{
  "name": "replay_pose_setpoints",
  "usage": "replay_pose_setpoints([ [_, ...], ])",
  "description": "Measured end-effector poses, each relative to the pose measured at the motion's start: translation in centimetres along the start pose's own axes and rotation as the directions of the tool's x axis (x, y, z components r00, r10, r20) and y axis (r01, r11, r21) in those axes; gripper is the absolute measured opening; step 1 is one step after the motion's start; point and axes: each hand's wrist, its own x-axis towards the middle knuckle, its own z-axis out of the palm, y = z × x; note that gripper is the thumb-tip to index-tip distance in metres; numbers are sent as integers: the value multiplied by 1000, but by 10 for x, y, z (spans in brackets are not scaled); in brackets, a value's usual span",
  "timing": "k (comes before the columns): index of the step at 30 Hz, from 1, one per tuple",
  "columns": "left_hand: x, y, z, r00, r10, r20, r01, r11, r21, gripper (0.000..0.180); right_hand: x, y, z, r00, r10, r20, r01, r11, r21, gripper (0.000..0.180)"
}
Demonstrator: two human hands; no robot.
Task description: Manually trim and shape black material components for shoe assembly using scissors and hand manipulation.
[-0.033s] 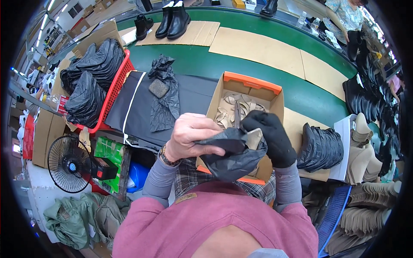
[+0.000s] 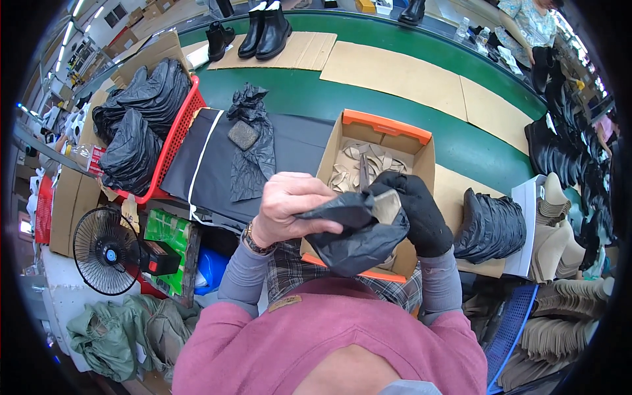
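Note:
My bare left hand [image 2: 294, 207] pinches the edge of a crumpled black paper wrap [image 2: 352, 247] in front of my chest. Inside it shows a beige card-like piece [image 2: 387, 208]. At the wrap's right side, my black-gloved right hand [image 2: 416, 214] is closed, its fingers curled by the beige piece. From those fingers a narrow, dark, blade-like tool [image 2: 364, 172] points away from me; its handle is hidden. Under both hands stands an open cardboard box [image 2: 421, 158] with an orange rim, holding loose beige strips [image 2: 378, 160].
At left, a red basket [image 2: 174, 148] holds black paper bundles. A crumpled black paper [image 2: 253, 158] with a grey block [image 2: 243, 135] lies on a black sheet stack [image 2: 296, 141]. A black bundle [image 2: 490, 226] is at right, beige inserts [image 2: 553, 253] beyond. Black boots [image 2: 273, 33] stand at the back.
The black wrap's mouth has tilted slightly, and a bit more of the beige piece shows. My gloved fingers have shifted a little; my left hand stays nearly in place.

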Motion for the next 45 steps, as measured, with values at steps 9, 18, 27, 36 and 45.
replay_pose_setpoints([
  [9, -12, 2, 4, 929, -50, -366, 94, 990, 104, 34, -9, -22, 25, 975, -218, -37, 204, 953, -225, 33],
  [18, -7, 4, 1, 964, -114, -238, 107, 993, -44, 40, -14, -28, 39, 979, 29, -203, 4, 987, 160, 34],
  [27, -6, 4, 16, 992, -47, -120, 10, 955, -296, 78, -23, -27, 56, 924, -152, -350, 157, 987, -13, 67],
  [36, 7, 14, 6, 997, -70, -14, 63, 955, -291, 68, -29, -28, 52, 917, -338, -213, 227, 880, -418, 30],
  [45, -2, 15, 4, 980, -197, 15, 195, 949, -250, 63, -32, -30, 53, 902, -386, -195, 278, 862, -425, 47],
])
